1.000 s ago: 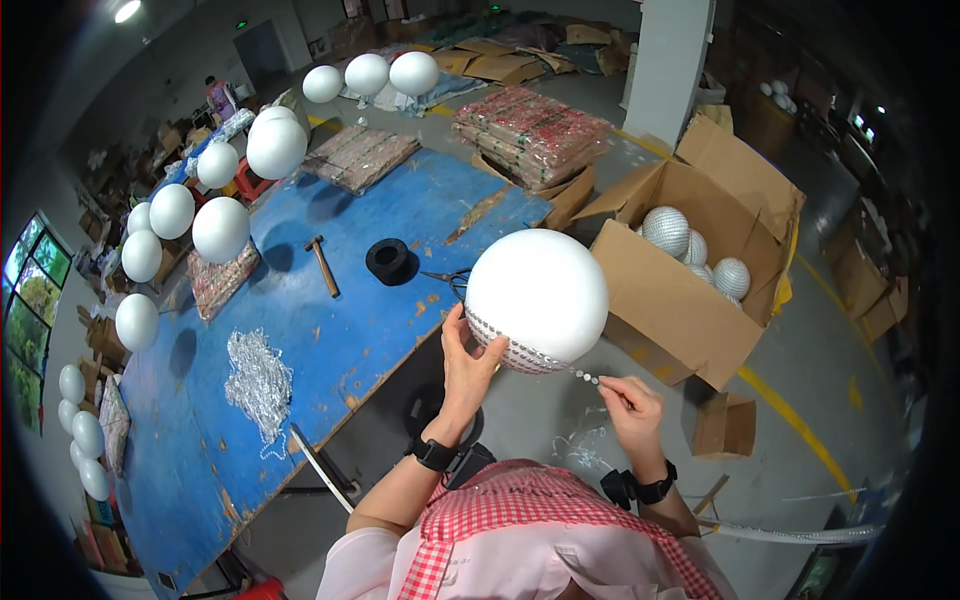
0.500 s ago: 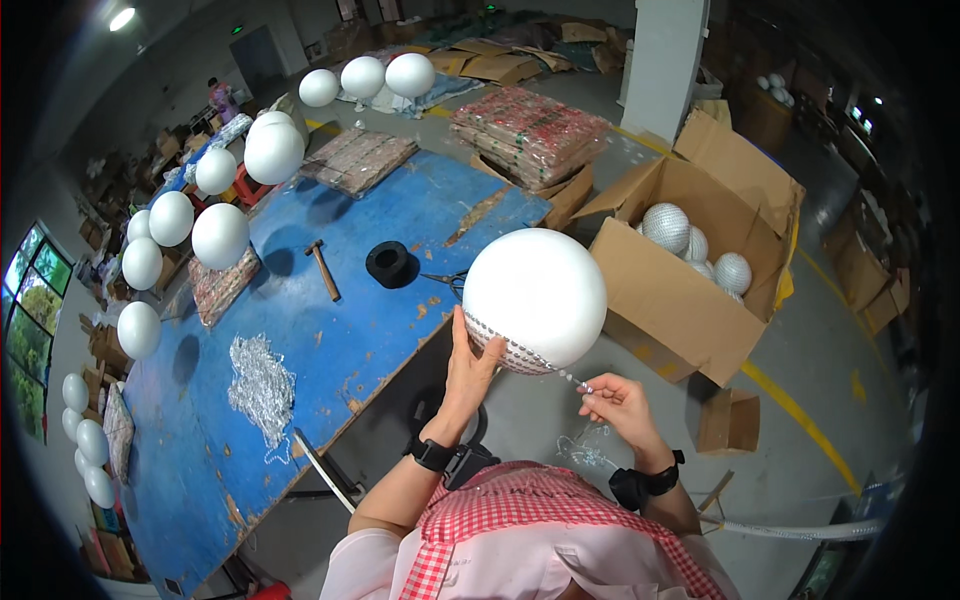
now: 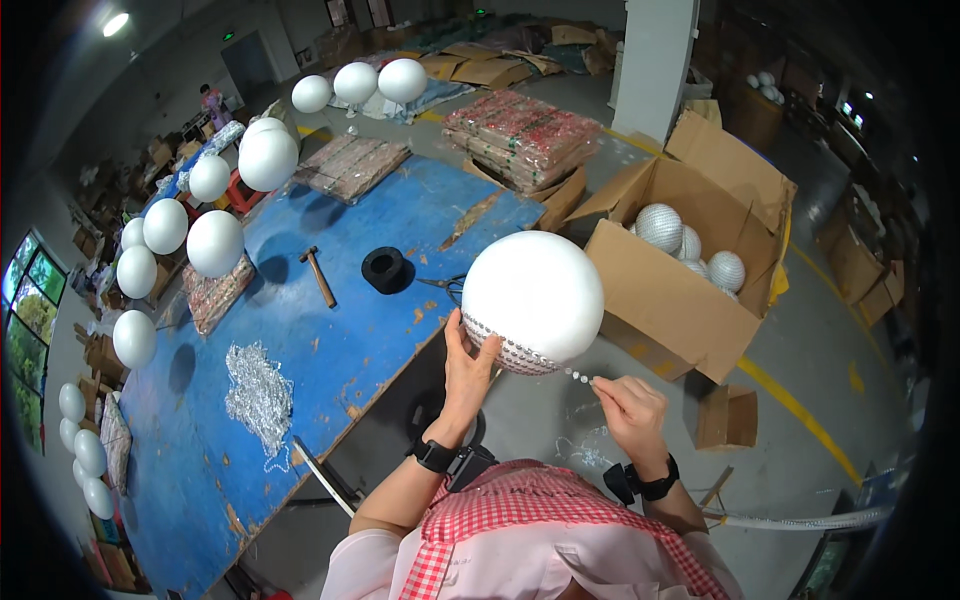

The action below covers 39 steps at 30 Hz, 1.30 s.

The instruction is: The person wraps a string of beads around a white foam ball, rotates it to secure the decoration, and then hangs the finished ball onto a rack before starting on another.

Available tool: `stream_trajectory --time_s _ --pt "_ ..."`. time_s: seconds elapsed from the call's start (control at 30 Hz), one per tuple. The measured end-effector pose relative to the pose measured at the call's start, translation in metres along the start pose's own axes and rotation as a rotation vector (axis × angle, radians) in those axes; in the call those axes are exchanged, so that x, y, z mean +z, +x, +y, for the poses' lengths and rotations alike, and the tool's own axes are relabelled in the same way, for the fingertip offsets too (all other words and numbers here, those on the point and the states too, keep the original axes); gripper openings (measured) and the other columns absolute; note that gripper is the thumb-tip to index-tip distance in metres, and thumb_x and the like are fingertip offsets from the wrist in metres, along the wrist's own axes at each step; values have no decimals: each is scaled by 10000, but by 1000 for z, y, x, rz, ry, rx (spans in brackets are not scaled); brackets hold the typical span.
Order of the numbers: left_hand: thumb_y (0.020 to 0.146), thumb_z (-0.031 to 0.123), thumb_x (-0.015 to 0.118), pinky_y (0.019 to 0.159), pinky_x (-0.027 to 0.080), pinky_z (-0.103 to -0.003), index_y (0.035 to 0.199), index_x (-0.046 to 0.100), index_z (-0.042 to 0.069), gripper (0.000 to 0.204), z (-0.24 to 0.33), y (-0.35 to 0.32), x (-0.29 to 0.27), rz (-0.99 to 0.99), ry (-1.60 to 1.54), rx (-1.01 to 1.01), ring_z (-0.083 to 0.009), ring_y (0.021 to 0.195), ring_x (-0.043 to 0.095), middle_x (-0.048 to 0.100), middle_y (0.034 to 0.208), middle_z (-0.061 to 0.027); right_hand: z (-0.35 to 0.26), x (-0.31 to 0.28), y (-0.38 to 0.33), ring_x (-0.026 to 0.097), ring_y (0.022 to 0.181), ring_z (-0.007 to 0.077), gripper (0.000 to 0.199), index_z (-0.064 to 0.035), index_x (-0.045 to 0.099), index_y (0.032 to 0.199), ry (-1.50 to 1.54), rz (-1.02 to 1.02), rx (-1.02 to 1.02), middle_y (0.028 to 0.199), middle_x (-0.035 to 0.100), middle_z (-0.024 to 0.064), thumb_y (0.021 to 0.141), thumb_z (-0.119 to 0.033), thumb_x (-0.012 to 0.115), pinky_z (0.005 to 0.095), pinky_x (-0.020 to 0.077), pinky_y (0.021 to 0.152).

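A large white ball (image 3: pixel 535 290) is held up beyond the table's near right edge. Rows of silver beads wrap its lower part. Against its lower left side my left hand (image 3: pixel 467 368) presses, thumb lying on the beaded rows and fingers around the ball's edge. My right hand (image 3: pixel 632 412) pinches a silver bead string (image 3: pixel 577 375) whose short free stretch runs from the ball's underside to my fingertips. More thin string dangles below, near my right wrist.
On the blue table (image 3: pixel 330 350) lie a silver bead heap (image 3: pixel 260 392), a hammer (image 3: pixel 318 277), a black spool (image 3: pixel 387 270) and scissors (image 3: pixel 445 286). White balls (image 3: pixel 215 243) stand along its far left side. A cardboard box (image 3: pixel 670 300) at right holds silver-covered balls (image 3: pixel 660 228).
My right hand has moved slightly right and turned, its back now facing up, still drawing the bead string out from the ball. The left hand keeps its hold.
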<state>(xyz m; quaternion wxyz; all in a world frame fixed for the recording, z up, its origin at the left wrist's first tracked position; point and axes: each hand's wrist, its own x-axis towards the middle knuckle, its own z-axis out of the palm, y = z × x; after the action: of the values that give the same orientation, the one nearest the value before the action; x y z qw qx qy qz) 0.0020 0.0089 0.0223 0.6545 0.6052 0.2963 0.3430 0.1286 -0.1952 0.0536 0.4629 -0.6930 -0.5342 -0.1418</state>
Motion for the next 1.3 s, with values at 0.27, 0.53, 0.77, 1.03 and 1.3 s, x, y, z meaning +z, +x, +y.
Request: stream_trajectory --time_s 0.27,0.53,0.77,1.03,1.3 --pt "949 345 563 1015 388 -414 1470 182 30 718 -7 5 -9 147 279 115 -334 1288 412 354 1406 -256 39 30 -20 641 665 283 79 -80 649 870 -168 -167 326 733 658 91 836 -128 597 399 481 584" --pt "900 310 638 1036 365 -422 1480 172 24 797 -2 8 -14 65 193 94 -352 1259 418 389 1360 -250 71 25 -37 642 699 261 109 -48 659 895 -149 -162 510 833 686 102 858 -124 592 333 490 643" --pt "756 374 779 1084 313 -433 1505 55 27 1098 -2 1 -7 -76 225 169 -382 1361 282 192 1479 -272 65 30 -33 622 896 157 119 -30 668 928 815 -491 803 897 696 60 909 -127 603 332 468 837" --pt "687 395 825 1138 207 -466 1492 -59 12 1255 3 -4 -2 -102 472 230 -443 1422 106 53 1517 -325 42 36 -11 618 834 104 148 17 650 925 1058 -508 815 854 687 57 924 -125 610 249 475 794" --pt "714 304 821 1138 221 -444 1499 -46 20 1204 -3 -2 11 -15 447 203 -405 1419 147 64 1524 -297 39 20 -2 614 697 92 134 8 648 895 608 -457 597 745 673 45 902 -125 630 239 477 671"
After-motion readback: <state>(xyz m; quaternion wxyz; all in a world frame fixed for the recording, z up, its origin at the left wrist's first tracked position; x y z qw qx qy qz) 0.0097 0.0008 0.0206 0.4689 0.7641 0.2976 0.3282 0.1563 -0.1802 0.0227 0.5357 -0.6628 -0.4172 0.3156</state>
